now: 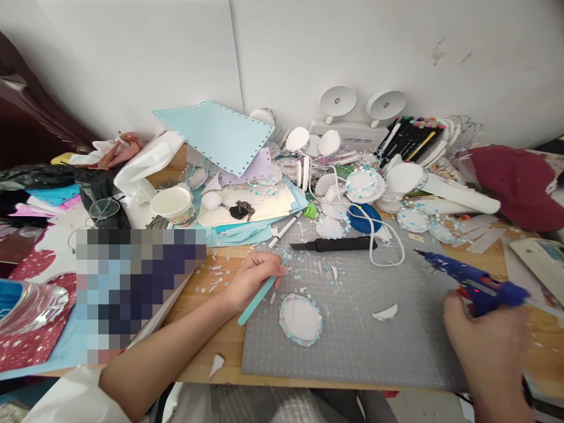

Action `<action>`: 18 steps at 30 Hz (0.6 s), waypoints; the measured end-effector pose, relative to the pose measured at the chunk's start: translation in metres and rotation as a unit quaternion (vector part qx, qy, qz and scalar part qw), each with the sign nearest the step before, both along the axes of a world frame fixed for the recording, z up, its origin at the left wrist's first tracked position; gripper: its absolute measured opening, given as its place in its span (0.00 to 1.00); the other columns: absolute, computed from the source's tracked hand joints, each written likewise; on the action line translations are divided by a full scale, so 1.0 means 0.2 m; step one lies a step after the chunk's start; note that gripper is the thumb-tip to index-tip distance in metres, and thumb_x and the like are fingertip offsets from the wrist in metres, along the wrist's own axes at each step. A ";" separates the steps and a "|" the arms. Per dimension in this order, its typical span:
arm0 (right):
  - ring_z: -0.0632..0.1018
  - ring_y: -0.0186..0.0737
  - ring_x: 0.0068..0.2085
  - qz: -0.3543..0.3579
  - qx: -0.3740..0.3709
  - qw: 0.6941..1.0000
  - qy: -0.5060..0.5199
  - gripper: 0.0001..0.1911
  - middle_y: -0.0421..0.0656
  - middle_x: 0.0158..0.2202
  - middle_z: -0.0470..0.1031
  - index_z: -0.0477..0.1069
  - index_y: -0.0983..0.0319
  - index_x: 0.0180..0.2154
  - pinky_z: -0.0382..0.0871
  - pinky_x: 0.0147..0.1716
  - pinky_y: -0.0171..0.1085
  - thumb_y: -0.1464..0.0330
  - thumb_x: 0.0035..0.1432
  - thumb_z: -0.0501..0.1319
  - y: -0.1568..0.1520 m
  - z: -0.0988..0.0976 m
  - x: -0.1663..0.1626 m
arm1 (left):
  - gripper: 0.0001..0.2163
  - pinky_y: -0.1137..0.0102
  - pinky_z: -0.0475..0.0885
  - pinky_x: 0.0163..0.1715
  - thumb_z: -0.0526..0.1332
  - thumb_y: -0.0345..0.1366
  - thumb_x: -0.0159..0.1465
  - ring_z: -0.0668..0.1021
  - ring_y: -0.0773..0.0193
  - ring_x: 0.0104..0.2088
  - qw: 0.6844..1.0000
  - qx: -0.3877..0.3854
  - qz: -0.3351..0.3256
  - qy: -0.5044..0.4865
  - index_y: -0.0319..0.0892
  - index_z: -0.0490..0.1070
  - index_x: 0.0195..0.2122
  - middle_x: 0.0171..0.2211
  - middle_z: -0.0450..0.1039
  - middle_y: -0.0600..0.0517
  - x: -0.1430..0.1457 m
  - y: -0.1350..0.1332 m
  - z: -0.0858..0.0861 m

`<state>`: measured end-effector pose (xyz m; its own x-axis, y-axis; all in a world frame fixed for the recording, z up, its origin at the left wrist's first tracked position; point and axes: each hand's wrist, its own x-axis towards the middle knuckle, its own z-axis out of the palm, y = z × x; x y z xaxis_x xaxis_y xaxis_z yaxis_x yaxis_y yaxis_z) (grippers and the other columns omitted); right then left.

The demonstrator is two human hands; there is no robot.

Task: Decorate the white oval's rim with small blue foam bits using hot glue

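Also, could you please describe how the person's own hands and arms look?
Both the left hand and right hand are gloveless. A loose, pale whitish sleeve ends near the left elbow, leaving that forearm bare. No right sleeve shows.

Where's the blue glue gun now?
In the head view, the blue glue gun is at the right, held in the right hand near the gray cutting mat.

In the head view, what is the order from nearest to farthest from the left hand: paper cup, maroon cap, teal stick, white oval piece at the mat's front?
1. Teal stick: in the left hand.
2. White oval piece: right of the hand.
3. Paper cup: left, farther back.
4. Maroon cap: far right, back.
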<state>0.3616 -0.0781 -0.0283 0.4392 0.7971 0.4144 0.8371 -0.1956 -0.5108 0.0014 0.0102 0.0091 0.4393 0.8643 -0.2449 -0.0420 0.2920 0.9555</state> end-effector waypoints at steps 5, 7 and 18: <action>0.75 0.68 0.40 -0.244 0.119 0.960 -0.064 0.28 0.58 0.32 0.73 0.72 0.57 0.40 0.57 0.26 0.51 0.58 0.33 0.71 0.17 0.16 -0.06 | 0.14 0.72 0.54 0.20 0.59 0.37 0.51 0.60 0.70 0.18 1.000 0.007 -0.011 0.011 0.40 0.61 0.11 0.12 0.56 0.56 0.00 0.00 0.00; 0.77 0.61 0.35 -0.186 0.185 0.962 -0.078 0.20 0.54 0.29 0.74 0.72 0.59 0.32 0.61 0.26 0.48 0.63 0.31 0.70 0.27 0.22 -0.12 | 0.14 0.72 0.54 0.19 0.59 0.37 0.51 0.60 0.70 0.17 1.000 0.008 -0.013 0.016 0.40 0.61 0.11 0.12 0.56 0.56 0.00 0.00 0.01; 0.63 0.32 0.15 0.181 0.096 0.978 0.033 0.10 0.36 0.12 0.61 0.59 0.58 0.18 0.59 0.17 0.34 0.65 0.42 0.60 0.37 0.13 -0.63 | 0.14 0.72 0.54 0.19 0.59 0.38 0.51 0.60 0.70 0.18 0.998 -0.009 -0.044 0.038 0.39 0.61 0.12 0.13 0.58 0.56 0.00 0.00 -0.02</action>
<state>0.2358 -0.0032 -0.0028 0.1732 0.8161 0.5513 0.7973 0.2124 -0.5649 0.0007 0.0092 0.0061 0.4931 0.8183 -0.2954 0.0569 0.3085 0.9495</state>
